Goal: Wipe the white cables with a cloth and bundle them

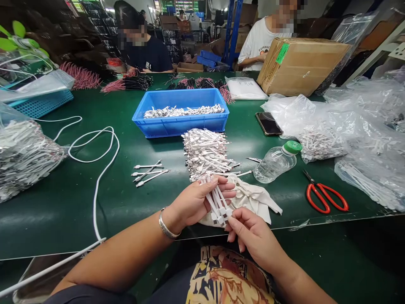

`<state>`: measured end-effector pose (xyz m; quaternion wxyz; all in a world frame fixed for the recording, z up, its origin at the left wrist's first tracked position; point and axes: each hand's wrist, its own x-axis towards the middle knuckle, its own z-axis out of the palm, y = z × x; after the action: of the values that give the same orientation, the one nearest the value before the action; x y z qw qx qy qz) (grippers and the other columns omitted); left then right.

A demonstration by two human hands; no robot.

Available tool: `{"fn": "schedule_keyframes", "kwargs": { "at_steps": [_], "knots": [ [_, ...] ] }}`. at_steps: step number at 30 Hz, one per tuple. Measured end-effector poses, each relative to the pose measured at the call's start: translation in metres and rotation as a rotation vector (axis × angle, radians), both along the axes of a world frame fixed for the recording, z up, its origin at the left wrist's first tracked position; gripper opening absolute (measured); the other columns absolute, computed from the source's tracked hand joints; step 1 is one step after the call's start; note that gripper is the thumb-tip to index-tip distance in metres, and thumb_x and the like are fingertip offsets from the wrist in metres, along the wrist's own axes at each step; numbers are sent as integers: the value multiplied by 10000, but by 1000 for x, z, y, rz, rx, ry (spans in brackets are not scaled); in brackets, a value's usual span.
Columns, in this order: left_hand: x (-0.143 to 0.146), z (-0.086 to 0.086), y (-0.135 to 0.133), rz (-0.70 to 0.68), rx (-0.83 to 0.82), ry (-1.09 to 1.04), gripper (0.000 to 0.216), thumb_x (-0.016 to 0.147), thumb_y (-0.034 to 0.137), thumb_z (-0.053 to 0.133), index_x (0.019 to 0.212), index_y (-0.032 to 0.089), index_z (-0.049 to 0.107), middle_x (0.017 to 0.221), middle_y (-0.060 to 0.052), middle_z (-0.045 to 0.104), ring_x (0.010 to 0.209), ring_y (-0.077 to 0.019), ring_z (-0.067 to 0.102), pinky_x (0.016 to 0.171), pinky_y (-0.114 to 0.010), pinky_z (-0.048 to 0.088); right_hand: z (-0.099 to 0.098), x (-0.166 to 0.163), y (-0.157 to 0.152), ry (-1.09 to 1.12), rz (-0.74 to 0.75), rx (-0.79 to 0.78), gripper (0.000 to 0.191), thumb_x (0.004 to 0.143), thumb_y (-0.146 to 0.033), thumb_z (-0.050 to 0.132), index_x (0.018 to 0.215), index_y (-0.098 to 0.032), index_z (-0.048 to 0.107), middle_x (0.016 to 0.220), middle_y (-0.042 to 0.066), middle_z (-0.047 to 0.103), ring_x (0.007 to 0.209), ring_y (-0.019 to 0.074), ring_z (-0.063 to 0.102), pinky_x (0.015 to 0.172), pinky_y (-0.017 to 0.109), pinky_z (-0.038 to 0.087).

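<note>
My left hand (pixel 198 198) is closed around a bundle of short white USB cables (pixel 217 202), its fingers curled under them and the thumb on top. At the near end of the bundle, my right hand (pixel 249 230) pinches one of the white connectors between thumb and fingers. Just beyond lies a heap of the same cables (pixel 207 152) on the green table (pixel 155 223). Several single cables (pixel 148 172) lie apart to the left. A crumpled white cloth (pixel 253 196) spreads on the table behind my hands.
A blue bin (pixel 180 126) with more cables stands behind the heap. To the right are a clear bottle (pixel 274 164), red-handled cutters (pixel 325 196), a phone (pixel 268 123) and plastic bags (pixel 363 122). A white cord (pixel 98 190) loops at left. Two people sit or stand across the table.
</note>
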<state>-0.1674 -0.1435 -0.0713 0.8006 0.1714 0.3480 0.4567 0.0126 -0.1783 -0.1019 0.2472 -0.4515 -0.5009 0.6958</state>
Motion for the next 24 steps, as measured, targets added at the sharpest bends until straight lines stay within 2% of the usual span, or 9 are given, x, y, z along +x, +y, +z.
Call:
{"fn": "schedule_keyframes", "kwargs": {
  "at_steps": [6,9,13,17,24],
  "knots": [
    [-1,1,0,4,-5,-1,167,908,172,484,984,133,627,1004,-119,686,958,-242,658,818,-361,522,-8,3,3,63,-182,47,311,868,-484,542,797,-181,534,695,-6,599,467,51,451,427,171,345],
    [0,3,0,9,-15,14,174,906,176,492,1024,139,615,1056,-124,668,1004,-254,640,818,-359,523,-11,1,2,116,-248,15,315,873,-490,530,814,-181,531,699,-7,596,451,41,438,408,163,329],
    [1,5,-1,19,-39,17,197,916,183,477,1077,145,583,1128,-140,638,1037,-258,626,812,-357,526,-8,-8,-1,142,-125,-58,319,821,-483,608,893,-178,543,713,-4,585,498,59,469,389,149,338],
    [2,5,-1,24,-43,18,204,917,182,468,1085,140,577,1142,-149,629,1057,-263,615,801,-351,528,-3,-18,-1,133,-99,-2,389,778,-440,667,1060,-208,531,813,6,577,679,123,545,402,158,393],
    [3,3,-2,27,-34,-16,225,917,168,459,1101,123,579,1130,-157,637,1054,-262,617,891,-411,495,-1,-13,1,-1,-118,113,326,871,-484,521,852,-165,587,675,4,599,523,90,512,462,200,420]
  ]
}}
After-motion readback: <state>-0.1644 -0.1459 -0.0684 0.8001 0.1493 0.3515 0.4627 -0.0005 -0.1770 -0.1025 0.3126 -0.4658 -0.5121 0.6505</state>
